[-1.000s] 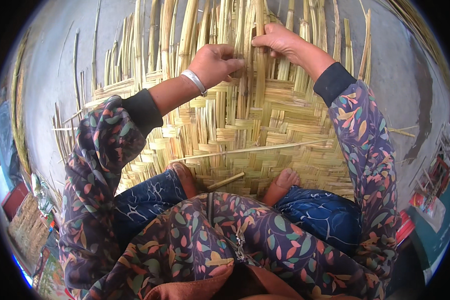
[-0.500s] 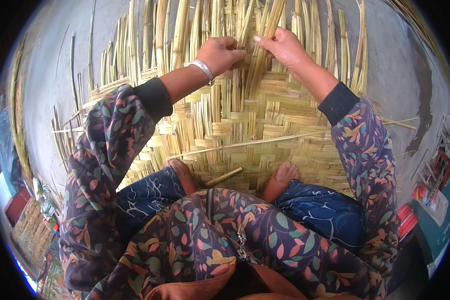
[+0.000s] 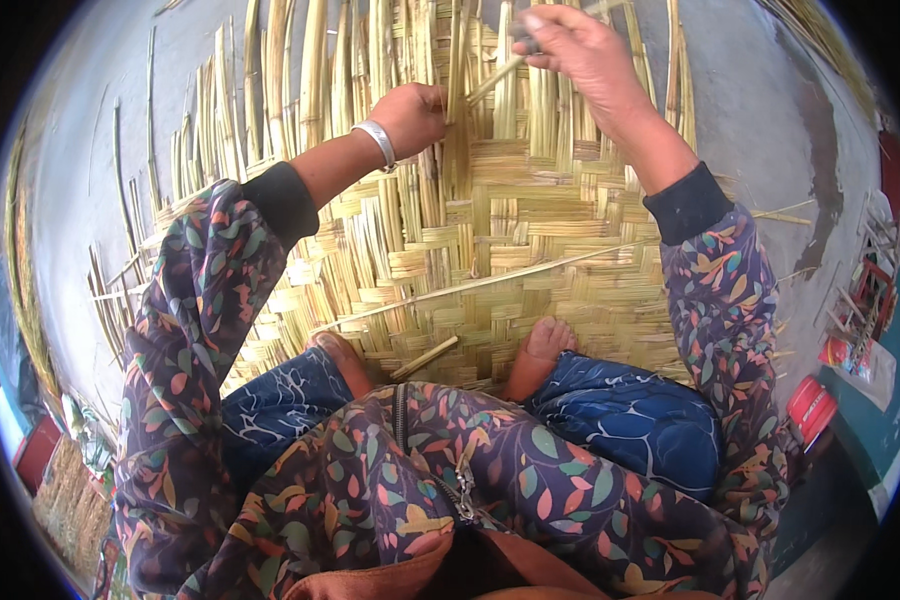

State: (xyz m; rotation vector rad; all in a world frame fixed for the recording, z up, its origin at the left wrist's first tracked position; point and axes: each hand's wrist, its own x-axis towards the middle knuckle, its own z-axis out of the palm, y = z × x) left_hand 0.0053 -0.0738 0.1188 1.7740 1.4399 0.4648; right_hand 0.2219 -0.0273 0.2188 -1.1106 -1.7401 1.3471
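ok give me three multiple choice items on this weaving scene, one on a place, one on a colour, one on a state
1. Where are the person's bare feet?
A. on the woven mat
B. on bare concrete
C. inside shoes

2. What colour is the bangle on the left wrist?
A. red
B. silver
C. black

3. What is the right hand doing?
A. lying flat on the mat
B. resting on a knee
C. raised, pinching a strip

Answers:
1 A, both feet rest on the woven mat.
2 B, the bangle above the left hand looks silver.
3 C, the right hand is lifted with a thin strip between its fingers.
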